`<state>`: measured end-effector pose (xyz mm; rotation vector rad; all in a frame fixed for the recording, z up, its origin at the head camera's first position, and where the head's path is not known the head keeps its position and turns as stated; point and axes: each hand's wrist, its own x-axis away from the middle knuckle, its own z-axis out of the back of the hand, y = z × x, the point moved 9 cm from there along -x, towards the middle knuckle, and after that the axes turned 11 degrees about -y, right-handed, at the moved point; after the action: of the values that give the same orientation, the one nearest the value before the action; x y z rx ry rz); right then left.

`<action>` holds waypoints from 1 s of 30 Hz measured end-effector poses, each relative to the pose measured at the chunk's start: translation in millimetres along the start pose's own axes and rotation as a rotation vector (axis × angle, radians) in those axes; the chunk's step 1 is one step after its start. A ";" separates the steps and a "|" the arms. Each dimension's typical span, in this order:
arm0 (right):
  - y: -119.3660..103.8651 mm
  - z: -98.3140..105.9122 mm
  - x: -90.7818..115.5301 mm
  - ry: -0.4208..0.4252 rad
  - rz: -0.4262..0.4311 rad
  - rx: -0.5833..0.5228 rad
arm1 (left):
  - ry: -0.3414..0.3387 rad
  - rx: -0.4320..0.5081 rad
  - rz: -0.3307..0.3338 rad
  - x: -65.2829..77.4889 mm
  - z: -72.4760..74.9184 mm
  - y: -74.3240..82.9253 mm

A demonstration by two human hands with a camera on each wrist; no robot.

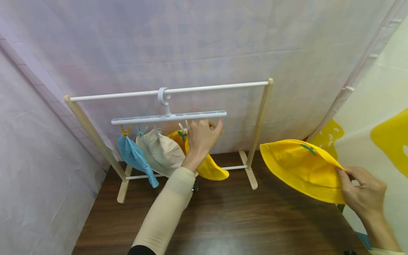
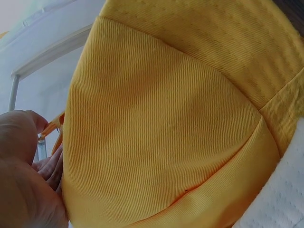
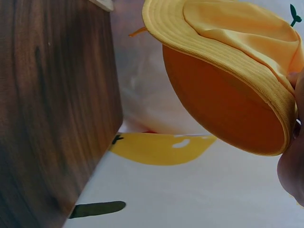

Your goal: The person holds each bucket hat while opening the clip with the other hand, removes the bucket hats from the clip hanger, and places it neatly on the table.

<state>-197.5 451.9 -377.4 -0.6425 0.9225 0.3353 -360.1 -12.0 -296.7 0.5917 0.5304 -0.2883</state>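
My right hand (image 1: 364, 189) pinches the brim of a yellow bucket hat (image 1: 299, 170) with a green sprout on its crown, held in the air right of the rack. In the right wrist view the open underside of this yellow hat (image 3: 223, 99) shows. Up at the right half of the white hanger (image 1: 191, 116), my left hand (image 1: 202, 136) pinches a yellow-orange clip (image 2: 56, 124) between thumb and fingers. A second yellow bucket hat (image 1: 211, 169) hangs just behind that hand, partly covered by it, with a white clip (image 1: 183, 125) at its top.
The hanger hooks over the top bar (image 1: 220, 87) of a wooden rack standing on a brown table (image 1: 255, 219). Left of the hand hang a blue hat (image 1: 134, 154) on an orange clip (image 1: 125, 131) and a cream hat (image 1: 156, 152). Pale curtains enclose the table.
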 end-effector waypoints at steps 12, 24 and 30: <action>7.3 -12.0 6.7 0.004 -0.010 0.023 | 0.105 0.034 -0.027 -9.3 -13.0 -17.8; 23.0 -19.6 12.3 -0.010 -0.071 0.021 | 0.052 0.057 -0.114 0.1 8.8 8.9; 29.1 -23.4 14.9 -0.010 -0.077 0.007 | 0.103 0.091 -0.211 1.5 15.2 15.1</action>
<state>-219.1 459.1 -410.5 -0.6674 0.8866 0.2661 -346.8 -9.2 -280.0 0.6420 0.6838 -0.4853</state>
